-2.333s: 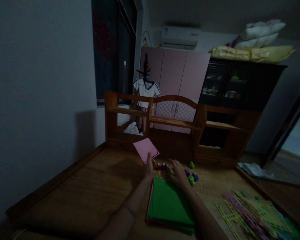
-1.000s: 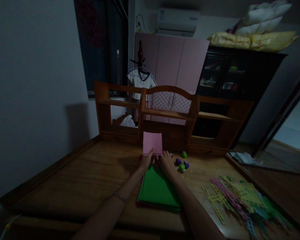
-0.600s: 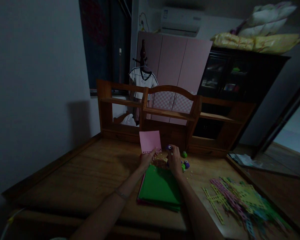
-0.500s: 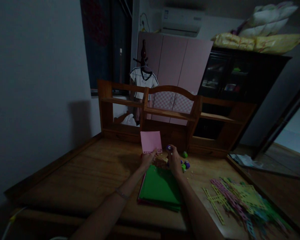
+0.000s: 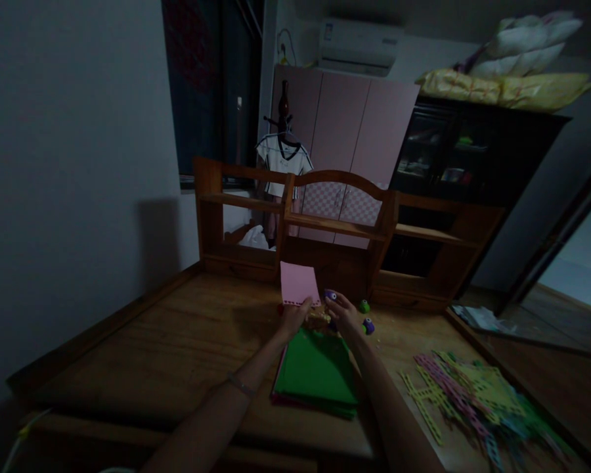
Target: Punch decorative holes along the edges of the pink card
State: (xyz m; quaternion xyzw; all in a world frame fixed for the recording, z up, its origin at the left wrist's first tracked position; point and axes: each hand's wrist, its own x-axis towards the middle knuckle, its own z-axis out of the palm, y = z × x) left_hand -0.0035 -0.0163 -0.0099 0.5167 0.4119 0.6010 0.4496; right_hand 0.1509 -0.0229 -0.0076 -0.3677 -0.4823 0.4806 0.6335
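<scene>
Between its thumb and fingers, my left hand pinches the lower edge of a pink foam or paper sheet. Small shaped holes run in a row along that edge. A small purple craft punch with an eye-like spot sits in my right hand, just right of the sheet and apart from it or barely touching; I cannot tell which. Below both hands lies a stack of green sheets, with some pink at its left edge. Past the stack are small pale cut-out bits.
A green punch and a purple one stand right of my right hand. Punched strips in yellow, pink, green and blue are heaped at the table's right. A wooden shelf rises along the back of the table.
The purple punch and my right hand have moved left, closer to the pink sheet. The sheet has tilted slightly and dropped a little.
</scene>
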